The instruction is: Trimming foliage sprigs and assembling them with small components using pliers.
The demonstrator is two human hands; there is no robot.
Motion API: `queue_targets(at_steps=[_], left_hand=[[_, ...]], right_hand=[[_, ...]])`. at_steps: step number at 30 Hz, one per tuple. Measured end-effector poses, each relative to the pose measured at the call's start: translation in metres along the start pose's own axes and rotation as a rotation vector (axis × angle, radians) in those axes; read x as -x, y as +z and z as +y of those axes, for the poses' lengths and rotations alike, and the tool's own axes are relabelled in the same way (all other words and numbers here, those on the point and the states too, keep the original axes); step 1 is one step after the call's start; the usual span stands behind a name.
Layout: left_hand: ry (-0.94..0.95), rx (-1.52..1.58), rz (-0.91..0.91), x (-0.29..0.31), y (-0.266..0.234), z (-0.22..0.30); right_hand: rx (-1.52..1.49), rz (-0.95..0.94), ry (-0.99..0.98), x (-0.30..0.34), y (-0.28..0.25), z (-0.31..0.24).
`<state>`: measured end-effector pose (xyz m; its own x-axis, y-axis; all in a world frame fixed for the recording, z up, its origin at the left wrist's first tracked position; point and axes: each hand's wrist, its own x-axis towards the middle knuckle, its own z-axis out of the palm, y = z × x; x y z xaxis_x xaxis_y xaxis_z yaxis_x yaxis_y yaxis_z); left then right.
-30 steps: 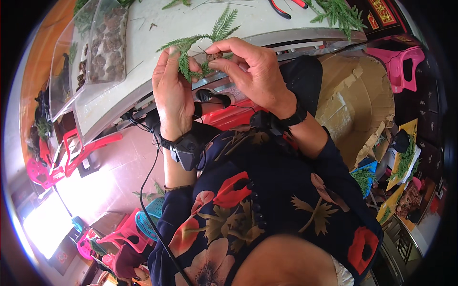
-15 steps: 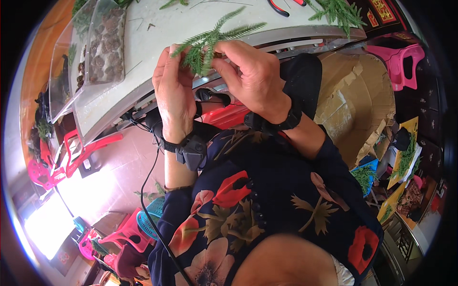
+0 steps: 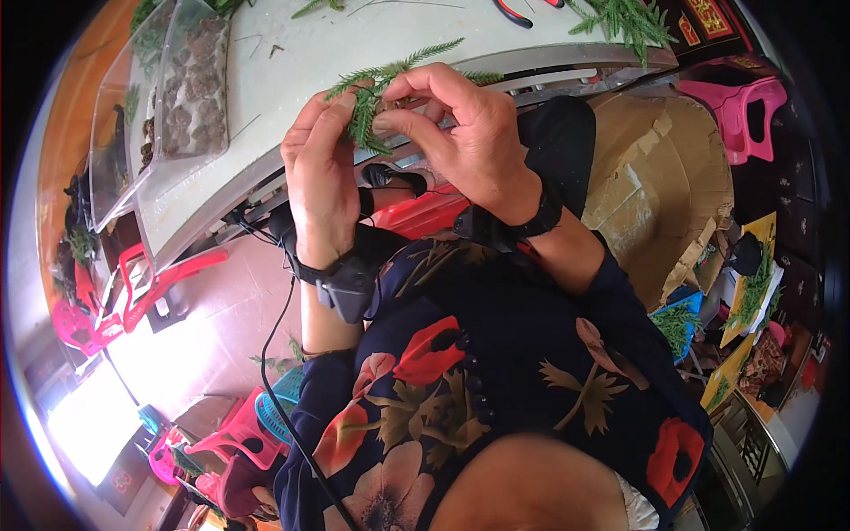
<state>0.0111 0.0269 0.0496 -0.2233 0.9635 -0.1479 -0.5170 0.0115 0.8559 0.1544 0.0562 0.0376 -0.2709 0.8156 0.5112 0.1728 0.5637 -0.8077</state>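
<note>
Over the near edge of the white table [image 3: 292, 106], both my hands are at a green artificial pine sprig [image 3: 365, 122] with several needled arms. My left hand [image 3: 320, 168] pinches it from the left, thumb and fingers closed on the greenery. My right hand [image 3: 465, 133] is closed on its right side, thumb and forefinger together near the sprig's middle. Whether the right fingertips also hold something thin there is too small to make out. The sprig's arms point away to the right and down between my hands.
On the table's left stands a clear plastic box [image 3: 190, 97] of brown pine cones. Red-handled pliers [image 3: 513, 13] and more green sprigs [image 3: 624, 26] lie at the far side. A cardboard box [image 3: 660, 195] is at my right, near a pink stool [image 3: 735, 115]. A cable runs from my left wrist.
The sprig has been turned and tipped, so its long arms lie lower and partly behind my right fingers. My right hand has shifted slightly up and stays closed.
</note>
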Motion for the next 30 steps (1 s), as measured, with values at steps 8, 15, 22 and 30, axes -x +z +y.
queue_targets(at_steps=[8, 15, 22, 30], left_hand=[[0.311, -0.348, 0.097, 0.008, 0.019, -0.005], [0.453, -0.665, 0.229, 0.003, 0.016, -0.007], [0.413, -0.662, 0.117, 0.003, 0.02, -0.003], [0.615, -0.848, 0.117, 0.003, 0.033, -0.006]], right_hand=[[-0.222, 0.058, 0.174, -0.002, -0.004, -0.011], [0.097, -0.034, -0.039, -0.022, -0.03, -0.012], [-0.189, -0.02, -0.204, -0.053, -0.024, 0.008], [-0.446, -0.372, 0.288, -0.048, -0.044, 0.012]])
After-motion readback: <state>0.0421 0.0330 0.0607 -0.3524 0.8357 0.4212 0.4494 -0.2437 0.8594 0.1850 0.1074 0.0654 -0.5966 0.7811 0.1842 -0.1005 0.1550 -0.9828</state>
